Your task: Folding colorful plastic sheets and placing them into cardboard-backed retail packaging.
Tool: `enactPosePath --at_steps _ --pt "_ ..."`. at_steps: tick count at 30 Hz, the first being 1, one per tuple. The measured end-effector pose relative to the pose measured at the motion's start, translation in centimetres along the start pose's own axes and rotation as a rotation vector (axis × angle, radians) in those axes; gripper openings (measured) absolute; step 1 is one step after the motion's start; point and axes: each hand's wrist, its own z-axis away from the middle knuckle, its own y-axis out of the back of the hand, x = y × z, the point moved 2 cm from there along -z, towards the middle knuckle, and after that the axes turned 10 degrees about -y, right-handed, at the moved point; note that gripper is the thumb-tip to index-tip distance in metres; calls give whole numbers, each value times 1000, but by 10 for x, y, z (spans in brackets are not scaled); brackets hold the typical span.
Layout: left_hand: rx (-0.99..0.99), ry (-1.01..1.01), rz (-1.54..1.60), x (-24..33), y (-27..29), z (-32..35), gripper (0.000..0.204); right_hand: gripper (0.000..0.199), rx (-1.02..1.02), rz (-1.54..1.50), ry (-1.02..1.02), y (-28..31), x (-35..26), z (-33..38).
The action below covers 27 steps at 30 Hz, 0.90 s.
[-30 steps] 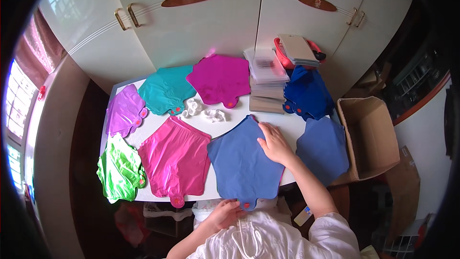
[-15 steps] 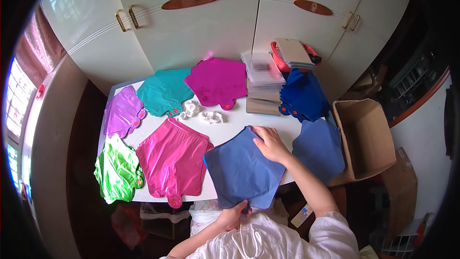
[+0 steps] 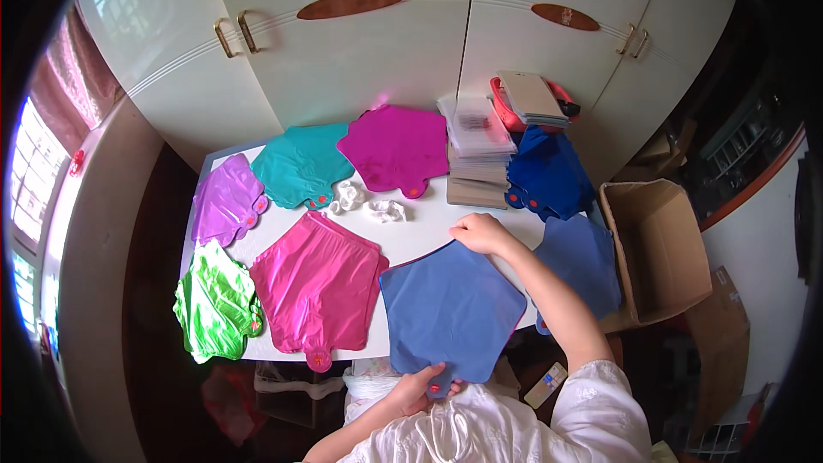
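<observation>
A flat greyish-blue five-sided foil balloon (image 3: pixel 453 313) lies across the white table's front edge, its lower tab with a red dot toward me. My left hand (image 3: pixel 420 388) grips that tab end from below, thumb on top. At the far corner, my right hand (image 3: pixel 482 234) is closed, its fingers pinching the tip. A magenta-purple edge shows beneath the balloon's right side. Just left of it lies a flat pink foil balloon (image 3: pixel 317 287) with its own tab. A second greyish-blue balloon (image 3: pixel 579 261) sits to the right, partly behind my right forearm.
Green (image 3: pixel 214 304), lilac (image 3: pixel 227 201), teal (image 3: pixel 300 163), purple (image 3: pixel 394 150) and dark blue (image 3: pixel 549 176) balloons ring the white table (image 3: pixel 343 236). Crumpled white pieces (image 3: pixel 386 211), a stack of cards (image 3: pixel 477 180) and a red basket (image 3: pixel 506 111) stand farther back. An open cardboard box (image 3: pixel 699 287) is right.
My right hand has gone from lying over the balloon's far edge to a closed grip on its tip. The balloon lies flatter and its red-dotted tab now shows by my left hand.
</observation>
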Motion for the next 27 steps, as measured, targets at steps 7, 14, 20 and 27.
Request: enactPosePath --at_steps 7,14,20,27 --pt "-18 8 190 5 -10 1 56 31 67 166 -12 -11 -6 -8" --pt "92 -8 213 17 -27 9 62 24 58 87 -33 -10 -16 -8" --pt "-103 69 280 17 -17 4 53 23 161 91 55 -18 -13 -16" --pt "-44 218 242 27 -16 -1 34 22 167 67 44 -15 -13 -15"
